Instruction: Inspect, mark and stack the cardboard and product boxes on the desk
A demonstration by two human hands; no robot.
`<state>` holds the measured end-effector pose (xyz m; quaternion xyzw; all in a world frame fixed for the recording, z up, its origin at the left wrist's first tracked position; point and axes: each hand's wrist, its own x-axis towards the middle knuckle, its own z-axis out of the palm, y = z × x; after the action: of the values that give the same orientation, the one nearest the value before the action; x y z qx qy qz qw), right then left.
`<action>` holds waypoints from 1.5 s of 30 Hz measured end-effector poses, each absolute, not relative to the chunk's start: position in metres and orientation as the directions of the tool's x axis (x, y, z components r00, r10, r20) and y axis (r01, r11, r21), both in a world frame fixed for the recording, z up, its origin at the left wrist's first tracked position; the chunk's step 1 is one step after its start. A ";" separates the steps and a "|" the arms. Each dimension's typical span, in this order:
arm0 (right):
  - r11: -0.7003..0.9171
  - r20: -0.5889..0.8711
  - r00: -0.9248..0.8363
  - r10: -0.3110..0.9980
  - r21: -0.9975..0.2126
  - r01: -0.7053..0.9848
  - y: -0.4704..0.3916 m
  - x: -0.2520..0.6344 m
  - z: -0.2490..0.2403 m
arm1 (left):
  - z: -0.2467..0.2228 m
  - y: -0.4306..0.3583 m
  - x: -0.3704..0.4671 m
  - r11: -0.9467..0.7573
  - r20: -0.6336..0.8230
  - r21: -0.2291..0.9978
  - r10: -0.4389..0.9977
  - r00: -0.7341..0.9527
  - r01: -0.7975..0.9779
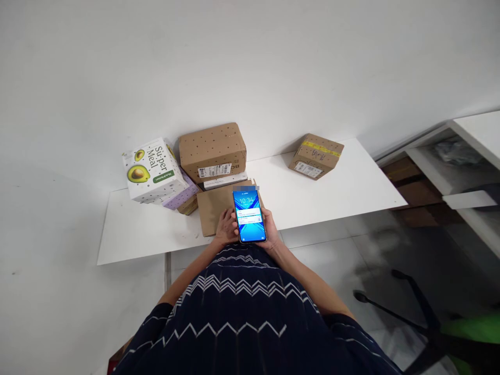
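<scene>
My right grip [269, 229] held the phone [249, 215] closed around its edge; my left grip [226, 228] touched its side, closure unclear, above the flat carton [213, 208].

Phone [249, 215]: slim smartphone, screen lit blue, facing up, clock reading 10:34 with white notification panels below. Held upright in portrait, tilted slightly, above the near edge of the table, over a flat brown cardboard box [214, 209] lying on the table.
</scene>
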<state>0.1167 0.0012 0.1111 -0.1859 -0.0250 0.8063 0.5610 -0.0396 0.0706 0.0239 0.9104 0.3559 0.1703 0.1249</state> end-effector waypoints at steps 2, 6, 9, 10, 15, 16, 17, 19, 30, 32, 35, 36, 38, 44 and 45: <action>-0.339 -0.282 -0.262 0.923 -0.272 -0.901 0.000 0.121 0.111 | 0.026 0.070 -0.040 -0.775 0.221 0.302 0.624 0.750 0.556; -0.267 -0.308 -0.162 0.938 -0.338 -0.902 -0.003 0.132 0.110 | 0.032 0.068 -0.037 -0.834 0.264 0.162 0.552 0.791 0.528; -0.174 -0.319 -0.035 0.947 -0.421 -0.890 -0.005 0.148 0.108 | 0.040 0.066 -0.034 -0.835 0.298 0.121 0.547 0.783 0.537; -0.131 -0.320 0.028 0.947 -0.463 -0.877 -0.005 0.156 0.106 | 0.042 0.065 -0.033 -0.835 0.302 0.113 0.545 0.782 0.538; -0.044 -0.388 0.469 0.793 -0.805 -0.592 -0.007 0.200 0.072 | 0.049 0.064 -0.032 -0.830 0.268 0.116 0.555 0.787 0.546; -0.118 -0.408 0.548 0.731 -0.866 -0.487 -0.006 0.208 0.061 | 0.050 0.065 -0.032 -0.827 0.261 0.119 0.560 0.786 0.550; -0.227 -0.419 0.608 0.674 -0.901 -0.370 -0.006 0.214 0.048 | 0.050 0.065 -0.032 -0.825 0.258 0.120 0.563 0.785 0.552; -0.480 -0.419 0.681 0.601 -0.870 -0.111 -0.004 0.221 0.024 | 0.050 0.065 -0.032 -0.826 0.264 0.115 0.561 0.785 0.552; -0.737 -0.211 0.706 0.676 -0.216 0.641 0.004 0.202 -0.038 | 0.049 0.069 -0.035 -0.823 0.215 0.155 0.568 0.795 0.546; -0.743 -0.208 0.714 0.668 -0.214 0.634 0.006 0.205 -0.042 | 0.048 0.071 -0.034 -0.820 0.211 0.154 0.572 0.793 0.551; -0.753 -0.225 0.719 0.658 -0.228 0.618 0.007 0.210 -0.045 | 0.049 0.073 -0.030 -0.818 0.210 0.146 0.575 0.791 0.556; -0.754 -0.237 0.716 0.656 -0.234 0.614 0.007 0.211 -0.045 | 0.049 0.073 -0.029 -0.817 0.211 0.145 0.577 0.789 0.558; -0.758 -0.262 0.712 0.652 -0.251 0.602 0.006 0.212 -0.043 | 0.049 0.073 -0.027 -0.814 0.214 0.144 0.580 0.786 0.562; -0.718 -0.330 0.696 0.638 -0.581 0.382 0.010 0.210 -0.015 | 0.050 0.073 -0.024 -0.811 0.225 0.143 0.585 0.779 0.567; -0.668 -0.367 0.662 0.654 -0.691 0.276 0.011 0.208 -0.008 | 0.051 0.073 -0.024 -0.812 0.226 0.147 0.584 0.780 0.565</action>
<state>0.2082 0.0108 -0.0083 -0.8592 -0.2706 0.3095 0.3047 -0.0235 0.0732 0.0510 0.9426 0.3048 0.1314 0.0355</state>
